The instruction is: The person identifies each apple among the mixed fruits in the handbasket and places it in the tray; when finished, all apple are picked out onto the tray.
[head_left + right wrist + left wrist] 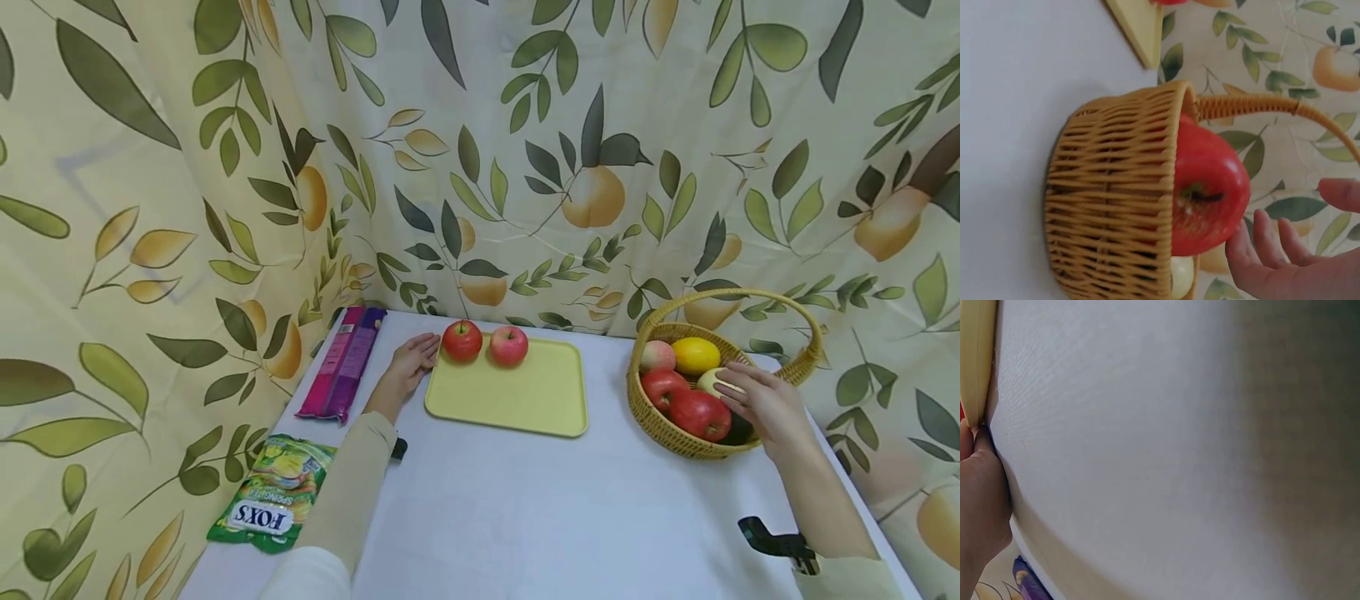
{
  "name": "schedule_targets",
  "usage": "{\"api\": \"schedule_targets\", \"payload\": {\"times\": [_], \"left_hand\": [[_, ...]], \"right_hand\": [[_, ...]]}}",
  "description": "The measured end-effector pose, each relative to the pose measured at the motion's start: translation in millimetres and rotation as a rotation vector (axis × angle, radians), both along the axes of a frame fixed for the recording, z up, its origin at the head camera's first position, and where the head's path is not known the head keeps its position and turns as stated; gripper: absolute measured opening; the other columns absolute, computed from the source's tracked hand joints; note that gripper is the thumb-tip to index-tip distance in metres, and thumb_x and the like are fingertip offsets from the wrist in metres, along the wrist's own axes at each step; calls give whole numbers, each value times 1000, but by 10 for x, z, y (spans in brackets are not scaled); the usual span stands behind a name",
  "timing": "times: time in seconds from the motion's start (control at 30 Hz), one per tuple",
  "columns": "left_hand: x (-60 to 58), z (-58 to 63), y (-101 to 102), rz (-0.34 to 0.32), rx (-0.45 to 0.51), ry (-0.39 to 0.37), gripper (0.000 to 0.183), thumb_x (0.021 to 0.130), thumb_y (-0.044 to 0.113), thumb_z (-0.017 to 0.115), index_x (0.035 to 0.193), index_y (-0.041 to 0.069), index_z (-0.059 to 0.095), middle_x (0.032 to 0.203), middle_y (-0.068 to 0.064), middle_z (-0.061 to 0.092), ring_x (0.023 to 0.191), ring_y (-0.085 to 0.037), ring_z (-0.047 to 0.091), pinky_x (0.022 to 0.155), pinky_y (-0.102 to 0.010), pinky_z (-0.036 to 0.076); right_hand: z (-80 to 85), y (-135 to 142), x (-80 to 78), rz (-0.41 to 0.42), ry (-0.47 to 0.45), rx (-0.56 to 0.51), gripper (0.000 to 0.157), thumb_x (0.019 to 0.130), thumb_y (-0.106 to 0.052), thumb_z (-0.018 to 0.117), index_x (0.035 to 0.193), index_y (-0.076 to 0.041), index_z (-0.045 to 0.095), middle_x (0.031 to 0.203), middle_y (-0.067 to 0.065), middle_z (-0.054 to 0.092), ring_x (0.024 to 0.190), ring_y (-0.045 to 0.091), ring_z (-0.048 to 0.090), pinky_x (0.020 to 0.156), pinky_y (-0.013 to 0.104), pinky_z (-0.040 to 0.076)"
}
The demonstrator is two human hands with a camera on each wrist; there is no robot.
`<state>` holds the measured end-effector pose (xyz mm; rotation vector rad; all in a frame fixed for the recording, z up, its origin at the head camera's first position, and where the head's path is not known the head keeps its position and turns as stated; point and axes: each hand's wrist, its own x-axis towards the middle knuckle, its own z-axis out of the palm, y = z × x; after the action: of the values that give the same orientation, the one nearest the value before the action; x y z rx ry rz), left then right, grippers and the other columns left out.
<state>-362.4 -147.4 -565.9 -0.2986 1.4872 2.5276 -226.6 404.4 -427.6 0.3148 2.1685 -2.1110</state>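
Observation:
My left hand (415, 362) is at the left edge of the yellow tray (510, 400), fingers mostly straight and fingertips right at its rim. In the left wrist view, the hand (982, 500) meets the end of the tray (977, 356). Two red apples, one deeper red (462, 341) and one pinkish (508, 346), sit along the tray's far side. Over the wicker basket (660, 429) hovers my right hand (772, 408), fingers spread and loosely bent, holding nothing. Beneath its fingertips is a pale round fruit (710, 382). A large red apple (1210, 187) bulges above the rim near the fingers (1244, 256).
The basket also holds a lemon (696, 356), a pink fruit (657, 356), another red apple (664, 388) and a dark fruit (738, 429). Its arched handle (738, 292) stands upright. A purple-pink packet (343, 362) and a green Fox's bag (273, 492) lie at the left. Patterned curtain (525, 167) surrounds the table.

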Motion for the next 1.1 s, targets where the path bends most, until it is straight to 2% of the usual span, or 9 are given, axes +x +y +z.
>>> {"api": "schedule_targets", "payload": {"times": [0.2, 0.3, 0.4, 0.5, 0.57, 0.63, 0.83, 0.93, 1.1], "left_hand": [[-11, -25, 17, 0, 3, 5, 78, 85, -35, 38, 158, -6, 35, 162, -22, 40, 151, -30, 39, 107, -34, 47], [-27, -46, 23, -2, 2, 11, 78, 85, -35, 39, 158, -6, 35, 162, -22, 41, 151, -30, 39, 102, -31, 50], [-47, -76, 29, -2, 3, 20, 79, 84, -35, 40, 157, -6, 35, 162, -22, 41, 151, -30, 39, 97, -28, 51], [-54, -85, 33, 5, 1, 21, 79, 84, -35, 39, 157, -6, 37, 161, -22, 41, 151, -30, 39, 93, -27, 52], [-51, -71, 31, 8, -3, 14, 78, 84, -35, 40, 156, -6, 38, 161, -22, 42, 150, -30, 40, 93, -28, 52], [-48, -51, 28, 7, -5, 8, 78, 84, -35, 40, 156, -6, 38, 161, -22, 42, 150, -30, 40, 94, -28, 52], [-37, 1, 10, -1, 3, 2, 78, 84, -35, 40, 156, -6, 38, 161, -21, 42, 150, -30, 40, 97, -30, 53], [-28, 6, 3, 2, -3, 14, 78, 84, -35, 40, 156, -7, 37, 161, -22, 42, 150, -30, 40, 97, -30, 53], [-16, -19, 3, 3, -8, 9, 79, 84, -35, 39, 157, -6, 35, 162, -23, 41, 151, -31, 39, 106, -34, 48]], "right_hand": [[-77, 165, 20, 25, -58, 80, 32, 103, -39, 66, 128, -22, 54, 96, -26, 69, 88, -3, 70, 76, 21, 59], [-124, 241, 24, 93, -111, 205, 52, 104, -39, 64, 142, -6, 49, 98, -20, 67, 88, 0, 67, 79, 30, 62], [-196, 312, 25, 193, -110, 305, 69, 106, -32, 61, 154, 7, 31, 107, -19, 62, 92, -1, 63, 86, 41, 62], [-264, 378, 8, 278, -66, 302, 52, 106, -24, 61, 152, -9, 42, 117, -21, 61, 98, -2, 63, 88, 44, 61], [-295, 425, -7, 328, -40, 253, 43, 106, -17, 62, 146, -25, 48, 118, -29, 61, 100, -4, 64, 87, 42, 62], [-317, 468, -21, 354, -32, 212, 44, 105, -12, 62, 141, -34, 50, 121, -31, 62, 102, -2, 66, 86, 38, 62], [-376, 570, -52, 388, -55, 154, 78, 97, 3, 67, 163, -19, 32, 123, -28, 66, 105, 4, 70, 87, 28, 60], [-404, 586, -68, 402, -54, 217, 84, 97, 0, 69, 166, -13, 23, 122, -28, 65, 106, -1, 67, 87, 25, 58], [-441, 582, -77, 392, -49, 344, 87, 97, -11, 73, 165, -6, 19, 121, -30, 64, 105, -10, 62, 85, 22, 57]]}}
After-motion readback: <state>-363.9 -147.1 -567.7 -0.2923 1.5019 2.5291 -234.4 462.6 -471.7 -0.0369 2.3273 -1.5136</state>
